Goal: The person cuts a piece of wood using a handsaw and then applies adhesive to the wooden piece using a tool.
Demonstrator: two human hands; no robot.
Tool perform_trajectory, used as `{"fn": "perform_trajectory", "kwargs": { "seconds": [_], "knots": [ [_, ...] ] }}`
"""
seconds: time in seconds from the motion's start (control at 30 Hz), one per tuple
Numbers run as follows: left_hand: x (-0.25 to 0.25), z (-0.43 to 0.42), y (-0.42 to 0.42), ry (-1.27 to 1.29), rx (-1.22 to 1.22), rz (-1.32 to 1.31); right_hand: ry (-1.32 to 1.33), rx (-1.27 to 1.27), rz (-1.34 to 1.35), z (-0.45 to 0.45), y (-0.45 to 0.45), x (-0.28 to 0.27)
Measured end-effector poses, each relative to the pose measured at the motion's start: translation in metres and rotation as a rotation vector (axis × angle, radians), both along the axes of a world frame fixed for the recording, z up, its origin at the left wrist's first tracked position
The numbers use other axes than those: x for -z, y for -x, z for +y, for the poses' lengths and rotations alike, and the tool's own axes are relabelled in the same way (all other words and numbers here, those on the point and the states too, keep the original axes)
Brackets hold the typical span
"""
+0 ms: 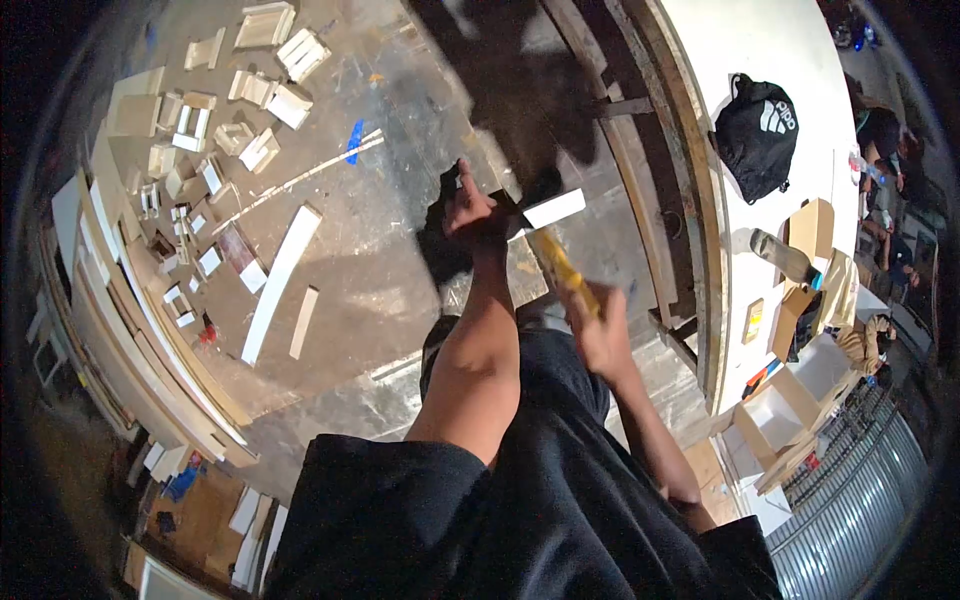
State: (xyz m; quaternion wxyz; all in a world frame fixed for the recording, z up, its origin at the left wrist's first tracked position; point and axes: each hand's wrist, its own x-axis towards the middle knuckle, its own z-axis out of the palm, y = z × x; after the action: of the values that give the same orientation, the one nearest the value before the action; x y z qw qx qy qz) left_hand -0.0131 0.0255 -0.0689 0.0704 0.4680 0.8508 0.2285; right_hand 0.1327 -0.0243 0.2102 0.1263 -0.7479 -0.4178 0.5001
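Observation:
My right hand (pixel 598 330) is wrapped round the yellow handle of what looks like a hammer (pixel 562 265), tilted up and left. The handle is smeared by motion and its dark far end is hard to make out. Just beyond that end is a short white piece (pixel 553 208), probably board; what supports it is not clear. Left of it, my left hand (pixel 468 207) reaches out over the floor, one finger stretched forward and the others partly bent. Nothing shows in its grasp. Whether it touches the white piece is hidden in shadow.
On the floor lie a long white board (pixel 282 285), a short wood strip (pixel 304 322) and several small wooden assemblies (pixel 260 150). To the right, a white table (pixel 745 260) bears a black drawstring bag (pixel 757 138), a bottle (pixel 785 257) and boxes. People sit farther right.

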Motion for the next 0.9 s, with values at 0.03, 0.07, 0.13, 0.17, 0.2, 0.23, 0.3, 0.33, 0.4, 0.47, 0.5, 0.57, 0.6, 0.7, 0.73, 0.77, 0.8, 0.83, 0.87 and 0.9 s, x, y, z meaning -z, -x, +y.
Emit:
{"fn": "perform_trajectory", "kwargs": {
  "seconds": [0.03,0.07,0.13,0.17,0.2,0.23,0.3,0.33,0.4,0.47,0.5,0.57,0.6,0.7,0.73,0.77,0.8,0.83,0.87,0.9],
  "knots": [
    [-0.002,-0.002,-0.001,0.03,0.012,0.077,0.092,0.052,0.041,-0.017,-0.004,-0.016],
    [-0.001,-0.005,0.0,0.062,0.015,0.161,0.188,0.095,0.09,-0.027,-0.009,-0.03],
    [0.002,-0.009,0.0,0.182,0.003,0.193,0.051,0.166,0.024,-0.045,-0.017,-0.05],
    [0.005,-0.008,0.0,0.114,0.0,0.23,0.031,0.155,0.022,-0.055,-0.024,-0.044],
    [0.008,-0.004,0.0,0.037,-0.005,0.266,0.003,0.144,0.02,-0.041,-0.02,-0.046],
    [0.006,-0.001,0.001,0.031,-0.006,0.269,-0.003,0.144,0.024,-0.022,-0.018,-0.047],
    [-0.004,-0.004,-0.002,0.033,-0.016,-0.034,0.141,0.17,0.005,0.002,-0.019,-0.05],
    [0.0,0.0,-0.002,0.015,-0.005,-0.033,0.082,0.257,0.078,-0.004,-0.031,-0.03],
    [0.003,-0.002,-0.002,0.049,-0.025,0.184,0.146,0.368,0.209,-0.019,-0.046,-0.027],
    [0.003,-0.004,-0.002,0.041,-0.034,0.235,-0.01,0.005,-0.073,-0.045,-0.029,-0.032],
    [0.009,-0.005,-0.002,0.081,-0.028,0.189,-0.078,-0.062,-0.002,-0.036,-0.021,-0.045],
    [0.01,-0.005,-0.002,0.128,-0.028,0.148,-0.115,-0.122,0.012,-0.03,-0.011,-0.062],
    [0.004,-0.006,-0.003,0.1,-0.022,0.186,-0.081,-0.122,-0.044,-0.031,-0.01,-0.065],
    [-0.002,-0.004,0.0,0.081,-0.034,0.223,0.1,0.049,0.044,-0.028,-0.005,-0.05],
    [-0.001,-0.005,-0.001,0.086,-0.032,0.207,0.038,0.078,0.041,-0.028,-0.002,-0.034],
    [-0.001,-0.011,-0.002,0.095,-0.025,0.205,-0.116,0.034,0.064,-0.038,-0.003,0.008],
    [0.001,-0.016,-0.003,0.082,-0.018,0.189,-0.108,0.038,0.059,-0.041,-0.006,0.004],
    [0.005,-0.011,0.001,0.052,-0.014,0.184,-0.04,0.017,0.021,-0.037,-0.006,0.004],
    [0.008,-0.006,0.003,0.025,0.003,0.174,0.033,0.008,-0.021,-0.033,-0.005,-0.001],
    [0.001,-0.004,-0.001,0.152,-0.017,0.195,0.164,0.058,0.142,-0.026,-0.008,-0.035]
  ]
}}
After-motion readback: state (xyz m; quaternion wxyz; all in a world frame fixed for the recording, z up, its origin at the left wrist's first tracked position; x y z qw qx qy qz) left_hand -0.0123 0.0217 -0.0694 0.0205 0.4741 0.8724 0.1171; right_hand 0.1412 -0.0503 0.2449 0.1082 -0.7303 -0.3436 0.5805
